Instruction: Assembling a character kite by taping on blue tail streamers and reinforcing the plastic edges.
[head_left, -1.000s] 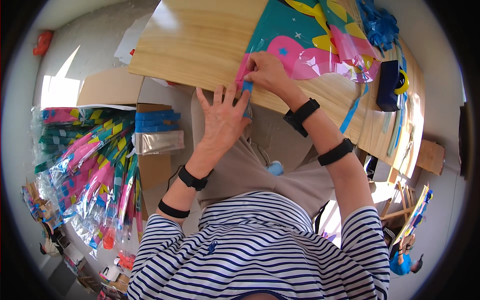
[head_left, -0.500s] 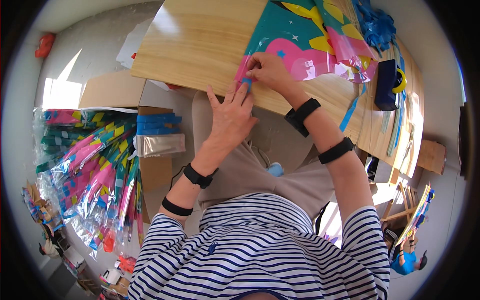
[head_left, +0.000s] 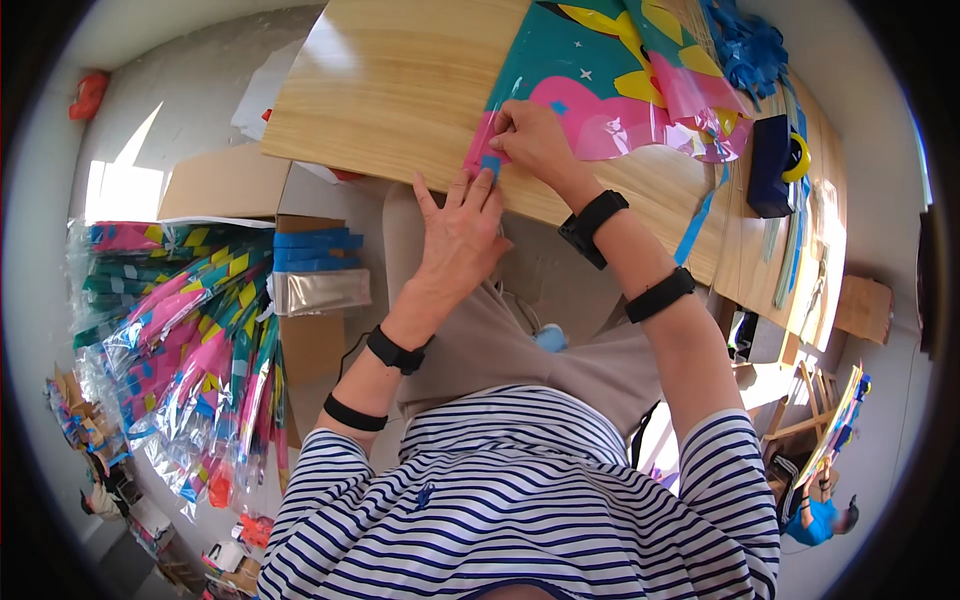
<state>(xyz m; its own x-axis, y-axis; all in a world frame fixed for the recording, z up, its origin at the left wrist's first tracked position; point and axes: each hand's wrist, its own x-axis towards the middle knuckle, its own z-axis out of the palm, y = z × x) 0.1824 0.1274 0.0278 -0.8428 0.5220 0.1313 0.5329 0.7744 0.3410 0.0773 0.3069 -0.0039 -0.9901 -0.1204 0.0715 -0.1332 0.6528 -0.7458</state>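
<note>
A green and pink printed sheet [head_left: 540,80] with yellow shapes lies on the wooden table. A short blue strip [head_left: 490,162] sits at its near left corner. My left hand [head_left: 460,235] is spread at the table's near edge, its fingertips touching that corner beside the strip. Just above the strip, my right hand [head_left: 537,145] is bent over the sheet's pink left edge, thumb and forefinger pinched together. What they pinch is too small to make out. The sheet's right part is bunched and folded over itself.
On the wooden table [head_left: 390,90] are a dark blue tape dispenser [head_left: 770,165] with a yellow roll, tangled blue ribbons [head_left: 745,45] and thin rods. At left, many bagged colourful bundles [head_left: 200,320] lie beside a cardboard box [head_left: 225,180]. Another person [head_left: 820,520] is far right.
My right hand has shifted slightly up and left along the pink edge, and its forearm has swung a little left. The left hand stays nearly still at the corner.
</note>
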